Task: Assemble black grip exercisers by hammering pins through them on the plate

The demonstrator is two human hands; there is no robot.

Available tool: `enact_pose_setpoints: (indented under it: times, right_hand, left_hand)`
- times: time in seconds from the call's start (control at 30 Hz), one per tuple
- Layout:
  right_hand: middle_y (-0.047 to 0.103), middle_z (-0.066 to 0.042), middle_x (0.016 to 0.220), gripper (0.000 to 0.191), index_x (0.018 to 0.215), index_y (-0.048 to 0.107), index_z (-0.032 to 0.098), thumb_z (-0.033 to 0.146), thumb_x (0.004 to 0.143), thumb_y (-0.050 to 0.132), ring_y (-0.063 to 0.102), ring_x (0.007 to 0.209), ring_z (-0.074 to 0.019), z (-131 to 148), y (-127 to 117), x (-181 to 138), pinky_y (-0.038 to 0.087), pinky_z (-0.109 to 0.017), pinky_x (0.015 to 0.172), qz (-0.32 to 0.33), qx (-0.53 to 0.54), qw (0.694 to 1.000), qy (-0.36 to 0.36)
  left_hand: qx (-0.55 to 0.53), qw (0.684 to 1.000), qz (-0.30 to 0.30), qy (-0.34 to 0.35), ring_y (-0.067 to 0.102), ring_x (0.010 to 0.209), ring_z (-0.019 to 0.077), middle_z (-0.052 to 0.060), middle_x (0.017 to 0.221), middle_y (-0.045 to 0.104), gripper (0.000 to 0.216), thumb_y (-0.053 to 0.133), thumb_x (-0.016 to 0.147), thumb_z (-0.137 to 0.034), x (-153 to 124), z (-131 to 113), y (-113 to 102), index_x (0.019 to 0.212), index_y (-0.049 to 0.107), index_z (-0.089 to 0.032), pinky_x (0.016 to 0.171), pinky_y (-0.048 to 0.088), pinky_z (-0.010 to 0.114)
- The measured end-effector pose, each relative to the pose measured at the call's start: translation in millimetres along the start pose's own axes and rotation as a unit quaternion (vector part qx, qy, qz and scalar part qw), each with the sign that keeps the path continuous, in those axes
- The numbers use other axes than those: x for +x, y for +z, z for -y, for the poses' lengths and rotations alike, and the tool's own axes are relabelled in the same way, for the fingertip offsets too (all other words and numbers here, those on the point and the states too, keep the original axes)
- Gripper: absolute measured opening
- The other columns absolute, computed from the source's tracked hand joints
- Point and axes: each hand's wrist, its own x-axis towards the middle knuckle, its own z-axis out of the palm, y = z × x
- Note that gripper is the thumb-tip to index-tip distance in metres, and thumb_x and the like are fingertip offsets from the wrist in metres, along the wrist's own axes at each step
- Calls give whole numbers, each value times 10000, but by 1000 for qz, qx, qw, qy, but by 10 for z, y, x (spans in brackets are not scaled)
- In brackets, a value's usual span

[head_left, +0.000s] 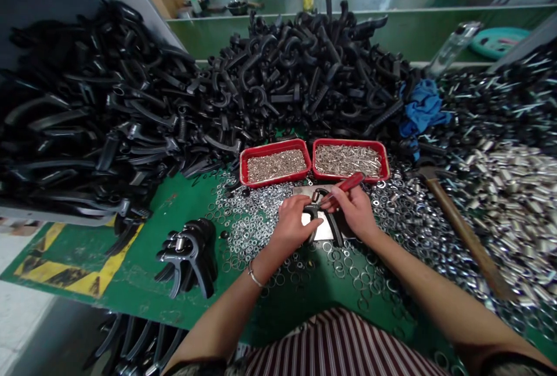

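Observation:
Over a small metal plate point(322, 230), my left hand point(295, 220) is closed round a black clamp point(334, 228) with two curved legs. My right hand point(355, 209) grips a screwdriver point(351, 181) by its red handle; its tip is at the top of the clamp, partly hidden by the fingers. A short silvery cylinder shows at the clamp's joint. Small nuts point(250, 235) and thin rings point(354, 271) lie loose round the plate. Left of my hands, a row of similar assembled clamps point(202, 257) stands nested together on the green table.
Just beyond my hands sit two red trays point(275, 181) point(385, 177) of small metal parts. Black clamp parts point(296, 68) are heaped behind and at left. A hammer point(467, 234), silvery sleeves point(517, 213) and a blue cloth point(422, 108) lie at right.

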Motion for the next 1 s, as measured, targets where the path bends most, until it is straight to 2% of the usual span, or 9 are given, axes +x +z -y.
enact_pose_setpoints:
  times: [0.2, 0.27, 0.37, 0.43, 0.5, 0.6, 0.77, 0.9, 1.0]
  right_hand:
    - [711, -108, 893, 359, 1010, 580, 214, 558, 920, 531, 704, 818, -285, 189, 63, 48, 543, -479, 848, 42, -226, 969, -88]
    - [683, -67, 754, 407, 982, 586, 223, 618, 895, 537, 681, 716, -255, 276, 80, 179, 558, -451, 760, 82, -197, 975, -63]
    - [661, -18, 659, 505, 935, 567, 234, 719, 910, 428, 590, 507, -164, 353, 58, 350, 543, -345, 548, 148, -47, 988, -2]
    - [706, -32, 739, 517, 971, 555, 223, 723, 909, 439, 617, 526, -148, 337, 15, 366, 547, -313, 542, 133, 61, 989, 12]
    - [736, -41, 817, 479, 1014, 540, 220, 678, 875, 569, 680, 615, -160, 265, -39, 296, 575, -314, 608, 89, 119, 989, 17]
    - [748, -34, 840, 419, 1001, 525, 226, 601, 864, 651, 716, 663, -175, 112, -110, 126, 589, -321, 657, 43, 76, 996, 10]
    - [752, -42, 901, 335, 1007, 517, 235, 554, 931, 583, 735, 706, -193, -28, -130, -6, 594, -353, 727, 29, 53, 998, -2]
    - [748, -53, 888, 284, 1007, 525, 238, 520, 974, 518, 731, 710, -218, -2, -64, -63, 575, -376, 749, 3, -58, 997, -51]
    - [737, -106, 910, 276, 980, 569, 216, 481, 982, 493, 725, 801, -270, 77, 22, -92, 545, -401, 772, 10, -255, 958, -132]
  left_hand:
    - [4, 1000, 7, 4, 518, 1220, 281, 95, 1288, 597, 484, 752, 827, -396, 1, -26, -14, 1234, 576, -201, 1065, 386, 468]
    - [7, 1000, 3, -3, 516, 1219, 284, 95, 1285, 596, 473, 754, 826, -396, 1, -50, -20, 1218, 580, -197, 1064, 386, 467]
    - [6, 1000, 2, -18, 520, 1210, 288, 102, 1268, 599, 457, 754, 826, -395, 4, -83, -34, 1195, 584, -187, 1056, 392, 462]
    - [1, 1000, 7, -20, 520, 1211, 287, 101, 1267, 598, 462, 755, 824, -393, 7, -92, -45, 1199, 580, -186, 1056, 392, 458]
    - [-2, 1000, 10, -19, 516, 1217, 287, 97, 1276, 594, 465, 755, 823, -398, 9, -89, -53, 1201, 578, -193, 1061, 389, 460]
    - [-1, 1000, 11, -25, 512, 1221, 288, 95, 1283, 585, 456, 741, 833, -411, 9, -77, -53, 1203, 574, -204, 1059, 388, 465]
    - [2, 1000, 13, -23, 509, 1218, 284, 103, 1266, 583, 460, 741, 834, -406, 4, -68, -41, 1203, 569, -192, 1057, 386, 453]
    - [2, 1000, 15, -24, 505, 1217, 285, 99, 1278, 579, 478, 745, 830, -415, 0, -58, -36, 1214, 563, -197, 1056, 382, 449]
    - [7, 1000, 17, -20, 501, 1219, 284, 100, 1307, 570, 475, 743, 834, -406, -2, -61, -33, 1221, 561, -199, 1061, 371, 446]
